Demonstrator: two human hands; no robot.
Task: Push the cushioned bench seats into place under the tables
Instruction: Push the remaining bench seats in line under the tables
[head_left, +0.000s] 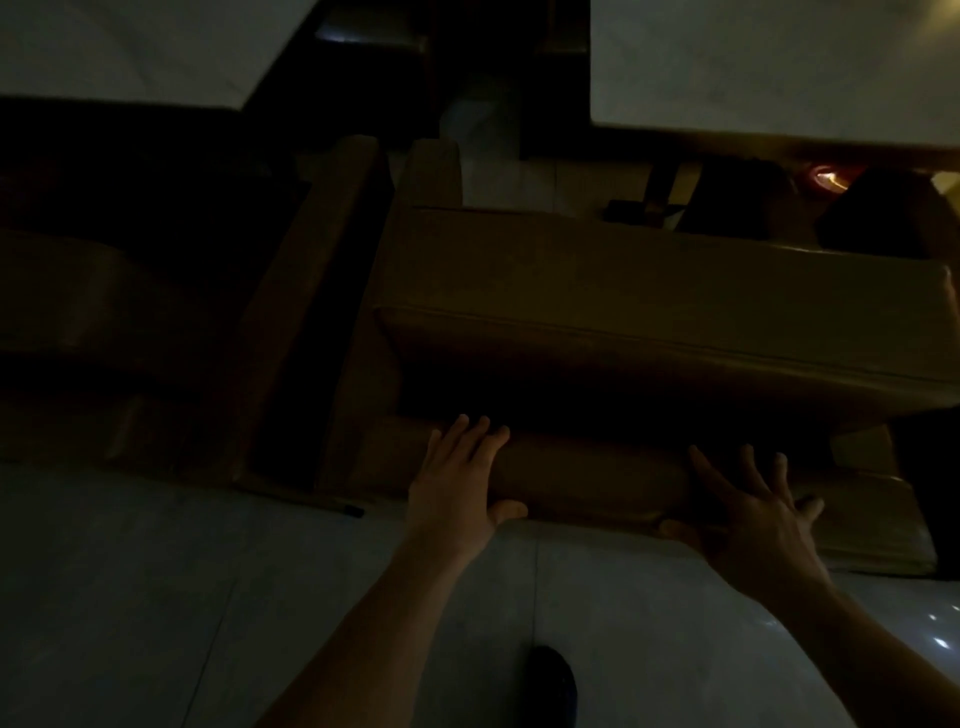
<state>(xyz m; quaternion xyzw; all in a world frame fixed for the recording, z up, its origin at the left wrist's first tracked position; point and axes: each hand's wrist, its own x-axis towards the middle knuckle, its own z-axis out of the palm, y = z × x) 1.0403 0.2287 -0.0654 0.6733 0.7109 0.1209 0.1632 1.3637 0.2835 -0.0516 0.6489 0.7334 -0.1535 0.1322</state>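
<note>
The scene is dim. A brown cushioned bench seat (592, 478) lies low in front of me, its near edge along the pale floor. Above it rises a thick brown padded backrest (649, 312). My left hand (457, 483) presses flat on the seat's near edge, fingers straight and thumb spread. To its right, my right hand (753, 509) lies on the same edge with fingers spread, thumb under the rim. A pale table top (779, 67) shows at the upper right, another table top (130, 47) at the upper left.
A second brown bench (291, 312) stands to the left, running away from me, with a dark gap beside it. Pale tiled floor (208, 597) fills the foreground. My dark shoe (553, 680) is at the bottom. A small orange light (828, 179) glows under the right table.
</note>
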